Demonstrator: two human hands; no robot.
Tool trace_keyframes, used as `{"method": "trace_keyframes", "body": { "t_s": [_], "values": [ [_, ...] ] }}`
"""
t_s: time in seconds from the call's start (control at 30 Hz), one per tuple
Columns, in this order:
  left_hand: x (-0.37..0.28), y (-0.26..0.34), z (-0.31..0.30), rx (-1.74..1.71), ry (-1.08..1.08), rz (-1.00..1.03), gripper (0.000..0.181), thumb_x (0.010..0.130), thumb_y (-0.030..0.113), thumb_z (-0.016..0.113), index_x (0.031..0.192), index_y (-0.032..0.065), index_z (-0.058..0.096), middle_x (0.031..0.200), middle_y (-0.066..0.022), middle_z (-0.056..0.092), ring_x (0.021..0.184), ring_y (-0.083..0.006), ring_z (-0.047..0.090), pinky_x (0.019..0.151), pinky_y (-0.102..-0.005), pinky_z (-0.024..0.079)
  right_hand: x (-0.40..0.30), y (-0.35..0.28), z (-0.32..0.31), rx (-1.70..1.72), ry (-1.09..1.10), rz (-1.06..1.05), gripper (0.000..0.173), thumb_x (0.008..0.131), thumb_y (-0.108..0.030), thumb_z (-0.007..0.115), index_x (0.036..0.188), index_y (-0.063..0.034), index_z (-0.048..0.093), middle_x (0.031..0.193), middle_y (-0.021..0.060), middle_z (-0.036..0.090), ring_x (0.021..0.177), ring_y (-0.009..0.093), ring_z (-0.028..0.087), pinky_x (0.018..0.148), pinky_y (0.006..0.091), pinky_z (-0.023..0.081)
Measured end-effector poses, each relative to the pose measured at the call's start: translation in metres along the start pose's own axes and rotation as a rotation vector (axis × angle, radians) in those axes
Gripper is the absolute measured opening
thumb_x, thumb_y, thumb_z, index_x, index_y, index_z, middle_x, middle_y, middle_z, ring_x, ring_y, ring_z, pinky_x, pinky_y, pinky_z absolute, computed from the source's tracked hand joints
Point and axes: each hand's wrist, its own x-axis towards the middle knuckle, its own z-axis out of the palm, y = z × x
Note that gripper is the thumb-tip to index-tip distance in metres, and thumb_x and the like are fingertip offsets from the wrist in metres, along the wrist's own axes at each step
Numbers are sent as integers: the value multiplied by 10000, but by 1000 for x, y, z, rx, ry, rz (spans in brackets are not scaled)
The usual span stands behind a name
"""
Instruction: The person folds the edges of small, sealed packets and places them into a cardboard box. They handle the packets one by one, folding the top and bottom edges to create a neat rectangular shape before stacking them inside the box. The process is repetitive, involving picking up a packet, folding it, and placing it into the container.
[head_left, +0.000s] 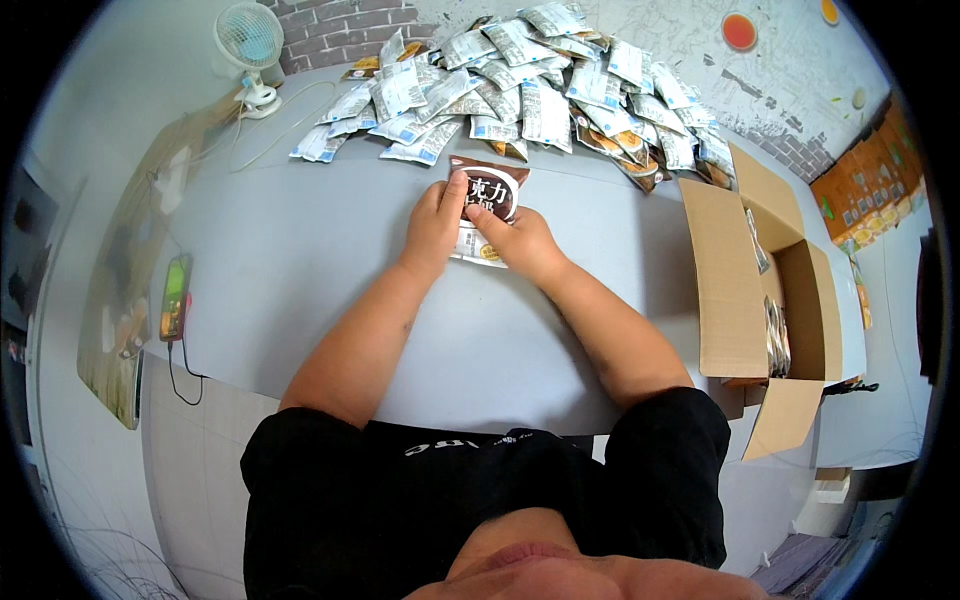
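Note:
Both hands hold a brown-and-white printed plastic packet (491, 187) above the grey tabletop (322, 225), its printed front facing up. My left hand (433, 217) grips the packet's left edge, thumb lying along its front. From the lower right my right hand (529, 240) grips it, thumb pressed across the middle of the front. My fingers behind the packet are hidden. Beyond my hands rises a heap of similar-sized packets (547, 112), most showing white backs with blue print and several showing brown fronts.
On the right stands an open cardboard box (724, 300), flaps spread, with several packets (778, 337) inside. A small white fan (251, 56) stands at the back left. A phone (175, 300) with a cable lies near the left edge. Printed cartons (870, 180) line the right wall.

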Motion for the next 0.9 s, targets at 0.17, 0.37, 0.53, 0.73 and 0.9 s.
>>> {"method": "trace_keyframes", "body": {
  "t_s": [0.17,0.37,0.53,0.73,0.9],
  "values": [
    [-3,19,-5,-453,-207,-229,483,933,479,572,1055,12,585,901,-68,637,753,-115,595,677,-271,499,-11,-3,0,-456,-76,-212,308,918,-378,613,981,-88,696,869,174,691,793,339,653,725,390,513],
    [7,1,-8,-561,-133,-248,425,955,449,563,995,26,588,854,-62,635,730,-125,618,658,-263,514,-18,-10,7,-478,-98,-322,286,917,-359,619,973,-86,687,839,161,684,763,331,646,701,392,512],
    [3,13,-10,-716,-148,-346,409,962,428,557,983,22,592,870,-75,647,743,-148,633,662,-284,530,-12,8,5,-195,-90,-302,301,924,-372,618,996,-88,688,862,147,692,779,297,652,731,365,512],
    [2,9,-9,-676,-164,-250,361,977,373,546,987,14,588,881,-87,652,725,-152,640,644,-289,543,-14,2,4,-315,-117,-327,323,927,-390,613,1009,-86,685,882,146,696,806,300,661,749,368,513],
    [0,15,-9,-743,-89,-366,369,978,380,542,999,15,588,889,-81,656,733,-151,643,658,-298,548,-15,1,5,-318,-124,-387,319,929,-379,611,1006,-79,685,879,144,697,798,293,660,743,364,513]
  ]
}}
